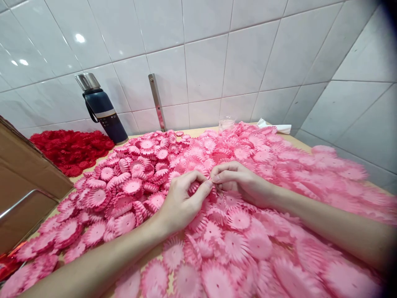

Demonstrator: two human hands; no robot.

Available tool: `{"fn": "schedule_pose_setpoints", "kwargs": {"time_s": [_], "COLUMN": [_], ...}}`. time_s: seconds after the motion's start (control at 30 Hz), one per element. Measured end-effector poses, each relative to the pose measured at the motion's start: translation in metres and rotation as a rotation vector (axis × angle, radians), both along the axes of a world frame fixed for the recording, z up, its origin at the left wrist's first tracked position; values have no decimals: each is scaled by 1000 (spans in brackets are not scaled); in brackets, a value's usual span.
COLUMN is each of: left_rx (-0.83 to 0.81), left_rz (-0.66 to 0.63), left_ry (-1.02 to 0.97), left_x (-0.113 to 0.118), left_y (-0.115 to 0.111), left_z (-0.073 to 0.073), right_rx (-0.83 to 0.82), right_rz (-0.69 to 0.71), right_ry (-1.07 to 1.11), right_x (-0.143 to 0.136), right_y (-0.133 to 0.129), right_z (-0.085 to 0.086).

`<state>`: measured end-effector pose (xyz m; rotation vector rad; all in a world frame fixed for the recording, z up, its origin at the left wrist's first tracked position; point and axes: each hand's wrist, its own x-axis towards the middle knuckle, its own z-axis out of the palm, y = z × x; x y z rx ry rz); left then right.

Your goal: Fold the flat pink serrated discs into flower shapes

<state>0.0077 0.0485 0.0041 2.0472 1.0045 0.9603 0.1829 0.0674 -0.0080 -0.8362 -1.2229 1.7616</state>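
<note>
My left hand [186,203] and my right hand [238,181] meet over the middle of a wide heap of pink frilled petal discs [132,186]. Thumb and fingertips of each hand are pinched together, and the tips of both almost touch. Whatever lies between them is too small or too hidden to make out. Many discs have curled, fringed edges and a small hole in the centre. On the left they lie stacked in thicker bunches; looser, flatter ones [218,281] spread below and to the right of my wrists.
A dark blue thermos flask [104,109] stands by the tiled wall [204,68], near a pile of red discs [71,151]. A cardboard box [29,165] is at the left. Behind the heap are a clear plastic cup [226,123], white paper [281,128] and a metal strip [156,101].
</note>
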Motion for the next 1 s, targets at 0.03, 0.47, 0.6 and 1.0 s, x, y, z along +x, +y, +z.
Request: {"fn": "schedule_pose_setpoints", "kwargs": {"time_s": [0.03,0.47,0.6,1.0], "left_rx": [0,-37,-82,-31], "left_rz": [1,17,25,21], "left_ry": [0,-52,-93,-88], "left_x": [0,0,0,1], "left_y": [0,-1,0,0], "left_z": [0,1,1,-1], "right_rx": [0,25,-6,3], "right_rz": [1,-17,24,-55], "right_ry": [-1,-29,-4,-27], "right_x": [0,-1,0,0], "right_y": [0,0,0,2], "right_z": [0,1,1,1]}}
